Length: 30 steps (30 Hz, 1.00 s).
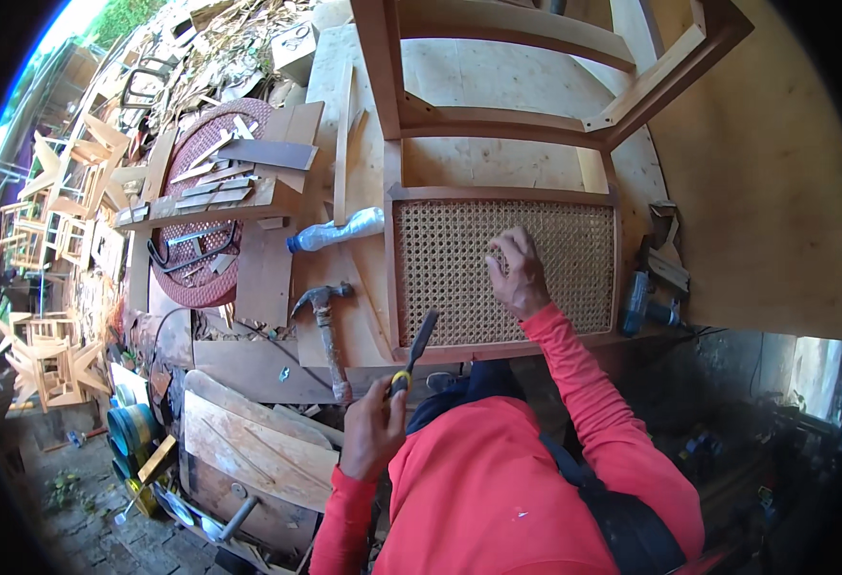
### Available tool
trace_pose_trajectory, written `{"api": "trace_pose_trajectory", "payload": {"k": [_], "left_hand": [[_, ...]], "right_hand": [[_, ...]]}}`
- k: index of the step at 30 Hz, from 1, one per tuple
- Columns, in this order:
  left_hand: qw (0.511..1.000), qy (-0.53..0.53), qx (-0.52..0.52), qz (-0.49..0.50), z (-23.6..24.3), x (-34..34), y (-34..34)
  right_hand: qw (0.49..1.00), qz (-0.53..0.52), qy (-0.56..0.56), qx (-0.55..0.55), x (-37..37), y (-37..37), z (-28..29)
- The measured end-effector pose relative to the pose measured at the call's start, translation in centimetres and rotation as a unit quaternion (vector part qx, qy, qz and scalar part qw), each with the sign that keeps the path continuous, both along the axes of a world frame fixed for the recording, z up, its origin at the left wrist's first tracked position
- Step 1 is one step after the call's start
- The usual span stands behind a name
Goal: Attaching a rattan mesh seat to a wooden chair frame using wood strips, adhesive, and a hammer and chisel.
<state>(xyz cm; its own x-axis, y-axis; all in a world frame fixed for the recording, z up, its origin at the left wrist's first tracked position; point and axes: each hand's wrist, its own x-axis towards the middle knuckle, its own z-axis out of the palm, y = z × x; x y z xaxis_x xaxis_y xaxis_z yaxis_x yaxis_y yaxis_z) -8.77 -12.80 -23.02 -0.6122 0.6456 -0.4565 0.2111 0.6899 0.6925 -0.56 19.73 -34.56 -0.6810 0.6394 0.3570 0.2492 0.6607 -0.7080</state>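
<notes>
My left hand [373,431] is closed round the yellow-and-black handle of a chisel [424,335], its flat blade pointing up toward the near left corner of a woven cane panel [459,259]. The panel sits in a reddish-brown wooden chair frame [498,128] lying on the workbench. Over the right part of the cane is my right hand [519,275], fingers curled in toward the thumb. Whatever it may pinch is too small to make out. Left of the panel lies a claw hammer [326,335] with a worn handle.
A crumpled clear plastic bottle [340,230] lies beyond the hammer. Further left, wood offcuts and a hacksaw [191,251] rest on and around a round red woven top [191,216]. A blue bottle [635,302] stands by the frame's right side. Unfinished wooden chairs [52,355] are stacked far left.
</notes>
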Motion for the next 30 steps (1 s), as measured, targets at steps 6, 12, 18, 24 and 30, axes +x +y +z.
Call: {"api": "trace_pose_trajectory", "payload": {"k": [6,12,18,24,30], "left_hand": [[0.971,0.065,0.211,0.091,-6.3,-1.6,8.8],[0.963,0.056,0.231,0.124,-10.8,-2.7,10.9],[0.963,0.120,0.217,0.109,-11.6,-2.8,12.1],[0.953,0.166,0.234,0.098,-11.9,-2.9,12.5],[0.975,0.101,0.169,0.102,-9.6,-3.1,13.8]], "right_hand": [[0.980,-0.021,0.025,0.196,-8.2,6.6,0.6],[0.983,0.133,-0.116,0.056,-9.6,9.0,-2.3],[0.975,0.137,-0.175,-0.019,-9.4,10.1,-2.0],[0.977,0.127,-0.168,0.033,-9.2,9.4,-1.9],[0.980,0.118,-0.147,0.056,-8.8,9.2,-2.6]]}}
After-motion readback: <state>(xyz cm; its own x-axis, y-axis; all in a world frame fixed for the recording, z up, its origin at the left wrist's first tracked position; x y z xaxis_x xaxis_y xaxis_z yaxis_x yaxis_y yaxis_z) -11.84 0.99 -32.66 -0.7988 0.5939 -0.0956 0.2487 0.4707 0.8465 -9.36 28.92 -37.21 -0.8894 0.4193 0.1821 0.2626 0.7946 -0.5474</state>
